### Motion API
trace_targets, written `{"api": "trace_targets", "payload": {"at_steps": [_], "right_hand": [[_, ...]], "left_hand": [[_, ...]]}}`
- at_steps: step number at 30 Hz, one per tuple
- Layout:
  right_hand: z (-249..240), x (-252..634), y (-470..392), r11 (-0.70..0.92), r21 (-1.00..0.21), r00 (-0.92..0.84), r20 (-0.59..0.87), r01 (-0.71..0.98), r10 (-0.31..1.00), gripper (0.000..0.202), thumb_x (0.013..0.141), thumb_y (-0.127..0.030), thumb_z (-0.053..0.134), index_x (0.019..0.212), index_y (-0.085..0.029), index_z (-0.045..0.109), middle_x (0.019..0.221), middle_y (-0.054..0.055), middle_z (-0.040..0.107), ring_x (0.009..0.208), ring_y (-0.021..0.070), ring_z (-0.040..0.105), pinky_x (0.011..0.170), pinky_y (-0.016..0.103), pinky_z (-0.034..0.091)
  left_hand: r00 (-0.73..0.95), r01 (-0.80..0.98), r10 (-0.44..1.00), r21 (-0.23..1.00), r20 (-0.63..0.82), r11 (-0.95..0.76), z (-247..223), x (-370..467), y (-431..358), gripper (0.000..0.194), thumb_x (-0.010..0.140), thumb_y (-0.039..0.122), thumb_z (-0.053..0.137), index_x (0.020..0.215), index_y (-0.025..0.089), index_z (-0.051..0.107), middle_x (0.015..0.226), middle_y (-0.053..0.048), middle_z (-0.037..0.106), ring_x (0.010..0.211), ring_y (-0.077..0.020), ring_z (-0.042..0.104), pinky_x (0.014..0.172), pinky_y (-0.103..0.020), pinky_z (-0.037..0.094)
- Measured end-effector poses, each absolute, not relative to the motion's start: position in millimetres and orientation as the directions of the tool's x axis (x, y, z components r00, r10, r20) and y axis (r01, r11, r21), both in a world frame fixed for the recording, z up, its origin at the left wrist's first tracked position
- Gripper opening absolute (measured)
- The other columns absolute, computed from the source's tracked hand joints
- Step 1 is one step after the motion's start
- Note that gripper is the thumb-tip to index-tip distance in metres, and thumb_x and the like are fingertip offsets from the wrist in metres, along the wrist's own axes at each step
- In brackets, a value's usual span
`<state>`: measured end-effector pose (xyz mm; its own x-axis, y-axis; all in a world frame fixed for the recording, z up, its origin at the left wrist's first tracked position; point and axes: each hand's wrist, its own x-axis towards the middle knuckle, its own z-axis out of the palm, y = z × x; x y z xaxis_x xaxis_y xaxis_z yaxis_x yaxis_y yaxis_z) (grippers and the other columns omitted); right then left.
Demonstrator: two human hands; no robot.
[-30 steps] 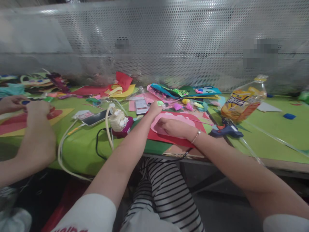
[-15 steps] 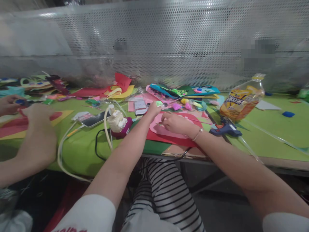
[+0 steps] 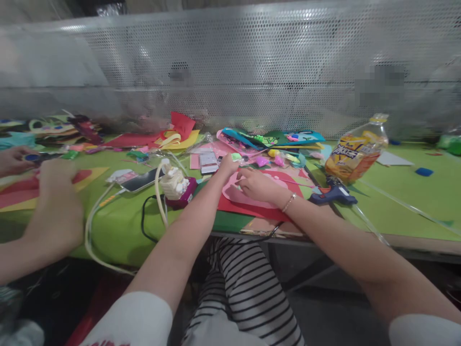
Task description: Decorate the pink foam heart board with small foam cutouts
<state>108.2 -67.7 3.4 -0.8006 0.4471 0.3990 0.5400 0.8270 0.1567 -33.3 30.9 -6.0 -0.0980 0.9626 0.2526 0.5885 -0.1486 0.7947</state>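
Rounded pink cutout [image 3: 233, 194], lying flat, on red sheet [image 3: 268, 213]

White short sleeves [image 3: 140, 312] with red lettering [image 3: 110, 343], black-striped trousers [image 3: 248, 283], wrist bracelet [image 3: 289, 203].

I take the card [image 3: 228, 205] as my landmark on the table [image 3: 406, 206]. The cut-out [image 3: 234, 194] lies on it. To the card's left I have the power block [image 3: 185, 194], and farther left the phone [image 3: 142, 180]. Behind the card and a little left sits the box [image 3: 208, 162]; directly behind it lie the packets [image 3: 262, 161], with the stack [image 3: 277, 139] beyond them. On my view the glue gun [image 3: 333, 194] is right of the card, the bottle [image 3: 355, 154] just behind that gun. The mesh [image 3: 234, 72] stands behind everything.
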Motion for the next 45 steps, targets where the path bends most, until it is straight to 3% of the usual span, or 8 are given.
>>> {"api": "trace_targets", "payload": {"at_steps": [4, 12, 18, 26, 29, 38, 43, 45], "right_hand": [[-0.2, 105.3, -70.7, 0.823, 0.167, -0.806, 0.376, 0.543, 0.457, 0.030, 0.089, -0.023, 0.040, 0.106, -0.013, 0.063, 0.112, 0.014, 0.058, 0.103, 0.0223, 0.051, 0.092, 0.039, 0.036], [-3.9, 104.9, -75.6, 0.828, 0.233, -0.839, 0.347, 0.510, 0.419, 0.036, 0.092, -0.028, 0.033, 0.114, -0.015, 0.059, 0.124, 0.013, 0.056, 0.116, 0.0247, 0.046, 0.102, 0.048, 0.023], [0.1, 105.8, -82.0, 0.735, 0.196, -0.734, 0.412, 0.649, 0.539, 0.040, 0.093, -0.029, 0.031, 0.126, -0.017, 0.051, 0.132, 0.013, 0.050, 0.119, 0.0262, 0.044, 0.106, 0.056, 0.008], [8.9, 110.9, -85.4, 0.749, 0.215, -0.771, 0.306, 0.627, 0.558, 0.037, 0.091, -0.032, 0.036, 0.113, -0.025, 0.064, 0.135, 0.008, 0.048, 0.121, 0.0279, 0.041, 0.105, 0.058, 0.004], [9.7, 111.8, -84.1, 0.768, 0.207, -0.790, 0.269, 0.606, 0.551, 0.036, 0.089, -0.038, 0.038, 0.102, -0.025, 0.069, 0.133, 0.007, 0.049, 0.121, 0.0287, 0.040, 0.105, 0.058, 0.005], [10.5, 113.2, -78.6, 0.740, 0.147, -0.743, 0.293, 0.657, 0.602, 0.034, 0.090, -0.035, 0.038, 0.108, -0.030, 0.066, 0.131, 0.005, 0.049, 0.119, 0.0277, 0.042, 0.105, 0.053, 0.018], [34.3, 144.5, -37.6, 0.488, 0.018, -0.444, 0.444, 0.873, 0.778, 0.036, 0.090, -0.027, 0.034, 0.113, -0.027, 0.062, 0.124, 0.007, 0.054, 0.113, 0.0253, 0.047, 0.101, 0.044, 0.029], [41.7, 166.7, -9.3, 0.374, 0.006, -0.351, 0.367, 0.927, 0.862, 0.034, 0.088, -0.025, 0.039, 0.111, -0.019, 0.062, 0.118, 0.013, 0.057, 0.111, 0.0259, 0.049, 0.096, 0.039, 0.035]], "left_hand": [[-0.074, 0.701, 0.952, 0.695, 0.297, -0.162, -8.5, -35.3, 32.4, 0.026, 0.069, 0.015, 0.056, 0.095, 0.013, 0.059, 0.106, -0.017, 0.063, 0.103, -0.0274, 0.057, 0.086, -0.033, 0.042], [-0.089, 0.563, 0.954, 0.804, 0.288, -0.190, -11.6, -40.4, 34.7, 0.026, 0.078, 0.016, 0.044, 0.094, 0.017, 0.064, 0.088, -0.006, 0.067, 0.089, -0.0194, 0.061, 0.080, -0.026, 0.043], [-0.143, 0.564, 0.949, 0.811, 0.281, -0.155, -8.0, -37.3, 29.5, 0.029, 0.083, 0.021, 0.036, 0.088, 0.012, 0.063, 0.083, -0.007, 0.066, 0.082, -0.0182, 0.059, 0.075, -0.026, 0.043], [-0.140, 0.571, 0.944, 0.803, 0.299, -0.170, -14.7, -40.9, 35.3, 0.032, 0.084, 0.029, 0.034, 0.085, 0.014, 0.062, 0.088, -0.009, 0.066, 0.089, -0.0214, 0.058, 0.080, -0.030, 0.042], [-0.160, 0.590, 0.936, 0.790, 0.314, -0.165, -20.0, -40.3, 39.6, 0.033, 0.085, 0.032, 0.033, 0.085, 0.015, 0.061, 0.088, -0.010, 0.065, 0.089, -0.0221, 0.058, 0.080, -0.032, 0.043], [-0.162, 0.643, 0.916, 0.743, 0.367, -0.184, -28.9, -40.4, 48.9, 0.029, 0.084, 0.030, 0.032, 0.080, 0.016, 0.058, 0.085, -0.011, 0.063, 0.094, -0.0242, 0.057, 0.084, -0.038, 0.043], [-0.218, 0.697, 0.877, 0.697, 0.429, -0.168, -34.2, -39.1, 54.8, 0.022, 0.083, 0.023, 0.038, 0.093, 0.014, 0.055, 0.106, -0.014, 0.055, 0.108, -0.0244, 0.050, 0.093, -0.039, 0.040], [-0.206, 0.730, 0.866, 0.660, 0.457, -0.175, -36.8, -38.6, 56.5, 0.026, 0.082, 0.020, 0.039, 0.103, 0.012, 0.052, 0.113, -0.016, 0.049, 0.110, -0.0234, 0.048, 0.095, -0.038, 0.039]]}}
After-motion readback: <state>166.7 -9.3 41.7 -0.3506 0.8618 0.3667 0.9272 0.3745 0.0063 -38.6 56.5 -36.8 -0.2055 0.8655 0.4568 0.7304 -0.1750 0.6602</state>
